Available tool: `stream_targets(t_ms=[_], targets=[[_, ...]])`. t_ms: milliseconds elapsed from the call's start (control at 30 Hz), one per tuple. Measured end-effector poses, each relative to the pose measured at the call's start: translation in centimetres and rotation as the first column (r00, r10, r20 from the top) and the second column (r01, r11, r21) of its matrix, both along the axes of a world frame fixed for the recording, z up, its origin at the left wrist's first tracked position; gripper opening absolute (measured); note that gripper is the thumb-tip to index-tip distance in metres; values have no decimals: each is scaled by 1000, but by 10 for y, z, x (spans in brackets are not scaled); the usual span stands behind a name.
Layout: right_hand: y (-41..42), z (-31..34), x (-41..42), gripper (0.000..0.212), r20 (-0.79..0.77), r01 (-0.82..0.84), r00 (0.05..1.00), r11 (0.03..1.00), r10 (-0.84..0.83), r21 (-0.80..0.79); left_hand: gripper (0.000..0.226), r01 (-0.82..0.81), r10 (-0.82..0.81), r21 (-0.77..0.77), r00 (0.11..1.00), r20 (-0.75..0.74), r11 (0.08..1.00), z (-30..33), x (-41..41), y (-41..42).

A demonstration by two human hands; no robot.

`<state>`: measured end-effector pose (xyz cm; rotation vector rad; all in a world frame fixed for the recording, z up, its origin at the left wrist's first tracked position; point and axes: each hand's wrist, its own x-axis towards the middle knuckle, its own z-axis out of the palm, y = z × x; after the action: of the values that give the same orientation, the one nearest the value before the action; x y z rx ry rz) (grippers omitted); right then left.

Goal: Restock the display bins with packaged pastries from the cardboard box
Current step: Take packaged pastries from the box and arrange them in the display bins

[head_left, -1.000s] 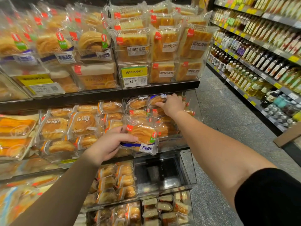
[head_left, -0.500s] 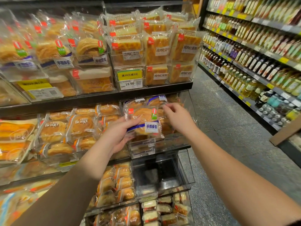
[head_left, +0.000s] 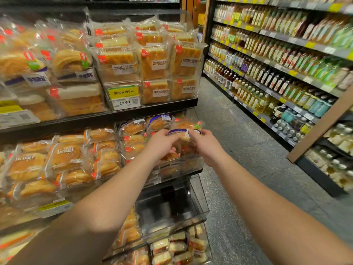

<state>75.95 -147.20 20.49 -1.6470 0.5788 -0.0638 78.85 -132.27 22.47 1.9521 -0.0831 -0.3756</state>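
A clear-wrapped pastry pack (head_left: pixel 185 126) with a blue band and a white label sits at the right end of the clear middle-shelf bin (head_left: pixel 183 163). My left hand (head_left: pixel 161 145) grips its left edge and my right hand (head_left: pixel 205 143) pinches its right edge by the label. Other packs of the same bread (head_left: pixel 145 127) lie in the bin behind and to the left. No cardboard box shows in this view.
Above the bin, a shelf carries square cake packs and a 19.90 price tag (head_left: pixel 125 101). An empty clear bin (head_left: pixel 170 209) sits directly below. A grey aisle floor (head_left: pixel 238 150) runs on the right, lined by bottle shelves (head_left: pixel 277 60).
The pack went from my left hand in front of the bin up and right into the bin's right end. My right hand came off the packs inside and took its right edge.
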Motion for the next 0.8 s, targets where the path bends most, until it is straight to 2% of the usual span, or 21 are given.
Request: stream_targets(t_ms=[133, 233, 433, 533, 600, 667, 733, 800], targets=[[-4, 5, 20, 66, -25, 71, 997, 996, -72, -59, 46, 37, -78, 239, 983, 164, 970, 9, 14, -15], [0, 2, 34, 61, -21, 114, 993, 984, -118, -138, 56, 5, -83, 378, 978, 190, 926, 8, 29, -18], [9, -7, 59, 55, -28, 98, 994, 954, -110, -283, 57, -48, -55, 464, 977, 207, 885, -8, 47, -20], [8, -5, 71, 63, -44, 9, 999, 939, -26, -344, 55, -68, -37, 469, 976, 212, 881, -17, 55, -21], [4, -2, 74, 77, -84, -101, 994, 922, 75, -375, 47, -94, -26, 477, 971, 239, 874, -20, 60, -20], [-3, 0, 78, 88, -148, -238, 971, 851, 190, -469, 40, -117, -14, 489, 966, 257, 865, -22, 63, -21], [-9, 0, 81, 80, -205, -315, 949, 714, 239, -625, 31, -130, -19, 507, 960, 279, 852, -25, 66, -20], [-14, 2, 81, 67, -236, -298, 954, 539, 183, -787, 22, -142, -30, 520, 951, 309, 842, -28, 67, -21]])
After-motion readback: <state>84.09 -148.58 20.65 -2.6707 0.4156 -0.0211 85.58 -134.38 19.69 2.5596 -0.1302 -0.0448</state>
